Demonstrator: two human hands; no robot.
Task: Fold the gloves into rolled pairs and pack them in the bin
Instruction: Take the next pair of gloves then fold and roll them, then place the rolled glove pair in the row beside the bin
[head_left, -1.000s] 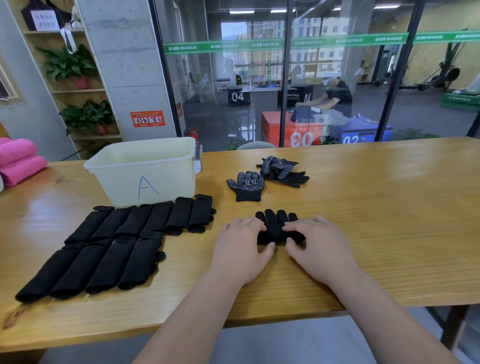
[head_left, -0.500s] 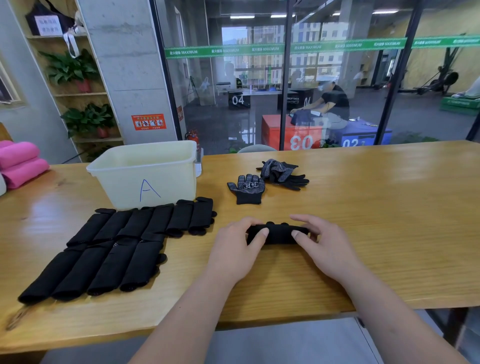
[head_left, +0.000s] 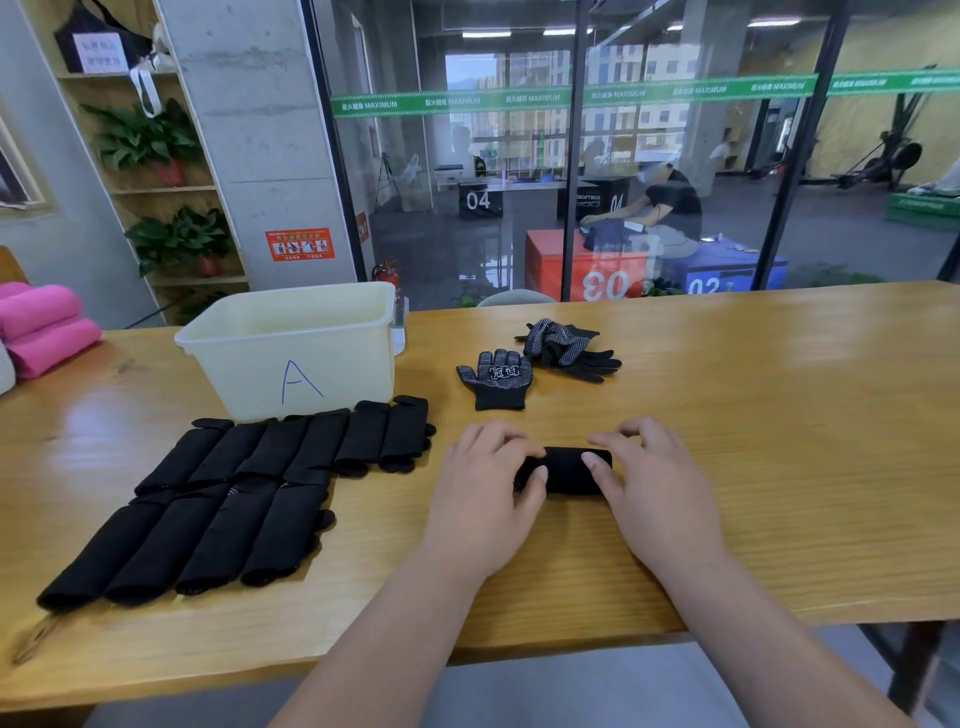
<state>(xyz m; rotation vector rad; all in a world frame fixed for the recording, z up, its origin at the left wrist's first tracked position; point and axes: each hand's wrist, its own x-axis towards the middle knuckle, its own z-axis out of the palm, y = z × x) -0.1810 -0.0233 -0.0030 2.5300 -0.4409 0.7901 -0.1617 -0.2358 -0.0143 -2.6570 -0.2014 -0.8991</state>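
A black rolled pair (head_left: 569, 470) lies crosswise on the table (head_left: 753, 441), near its front edge. The left hand (head_left: 485, 488) curls its fingers over the left end, and the right hand (head_left: 657, 491) pinches the right end with thumb and arched fingers, probably to hold the roll tight. To the left, finished rolls (head_left: 234, 493) lie in 2 rows just in front of the bin (head_left: 244, 364), likely staged for packing. The loose gloves (head_left: 498, 379) wait farther back.

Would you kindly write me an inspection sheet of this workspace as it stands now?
Surface: wooden table, glossy.
Job's things: glove roll under both hands; finished rolls in two rows before bin A; flat glove and crumpled gloves behind.
Clutter: pink rolls at far left.
Hands: left hand and right hand hold the glove roll's ends, fingers curled.
Cables: nothing seen.
Surroundings: glass wall, plant shelf, seated person beyond.
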